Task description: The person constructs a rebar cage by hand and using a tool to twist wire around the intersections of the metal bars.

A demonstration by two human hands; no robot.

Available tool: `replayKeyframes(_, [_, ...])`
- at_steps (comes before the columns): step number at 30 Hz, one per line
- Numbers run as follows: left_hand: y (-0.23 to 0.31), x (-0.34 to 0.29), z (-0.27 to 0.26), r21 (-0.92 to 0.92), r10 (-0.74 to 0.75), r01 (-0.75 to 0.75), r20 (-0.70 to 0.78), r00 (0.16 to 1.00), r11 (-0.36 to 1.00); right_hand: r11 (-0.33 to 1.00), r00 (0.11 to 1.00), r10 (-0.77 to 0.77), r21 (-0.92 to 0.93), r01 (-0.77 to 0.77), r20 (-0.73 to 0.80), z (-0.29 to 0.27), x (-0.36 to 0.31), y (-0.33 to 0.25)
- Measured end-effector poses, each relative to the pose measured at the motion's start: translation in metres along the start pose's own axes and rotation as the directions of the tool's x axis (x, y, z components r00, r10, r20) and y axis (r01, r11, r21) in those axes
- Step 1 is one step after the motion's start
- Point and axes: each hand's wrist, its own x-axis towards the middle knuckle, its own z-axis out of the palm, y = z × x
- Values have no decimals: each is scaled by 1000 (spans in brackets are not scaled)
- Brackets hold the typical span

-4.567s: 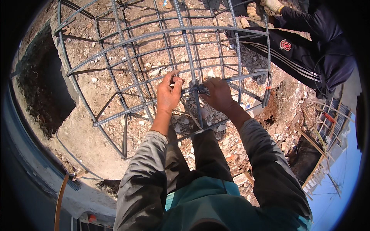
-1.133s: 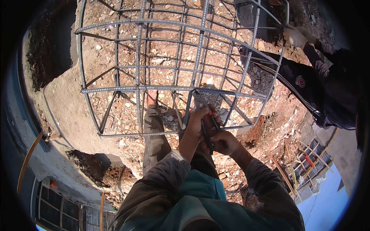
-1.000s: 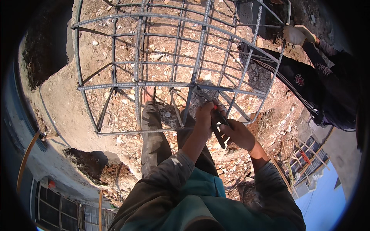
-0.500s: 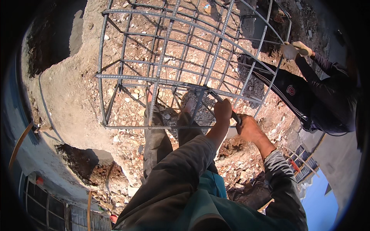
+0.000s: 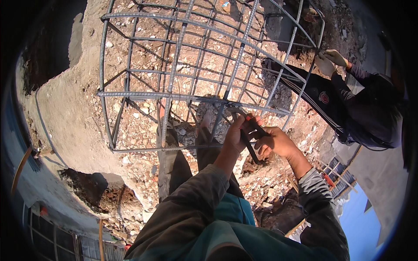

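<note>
A cage of ribbed steel rebar (image 5: 191, 94) stretches across the view ahead of me, with bars crossing in a grid. Near its closest long bar I hold dark pincers (image 5: 251, 150), their two handles spread apart. My left hand (image 5: 236, 135) is closed round the tool below its head, just beside a bar crossing. My right hand (image 5: 278, 143) has its fingers curled at the end of the other handle. The jaws lie close to the bars; whether they grip any wire is too small to tell.
At the right, a co-worker's gloved hands (image 5: 328, 62) touch the cage's far end. Rubble ground (image 5: 143, 117) lies under the cage. A pit (image 5: 93, 187) opens at the lower left, with another dark hollow (image 5: 50, 48) at the upper left.
The pincers' handles have come apart, where they were together before. My left hand has shifted left and down, and its fingers have loosened. The cage appears slightly further left in view.
</note>
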Motion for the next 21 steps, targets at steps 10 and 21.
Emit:
replayKeyframes(10, [-3, 16, 18, -362, 218, -140, 186, 958, 922, 981, 992, -10, -192, -15, -129, -3, 3, -18])
replayKeyframes(21, [-18, 46, 47, -289, 236, -309, -263, 936, 906, 209, 931, -348, -977, -39, -111, 0, -31, -16])
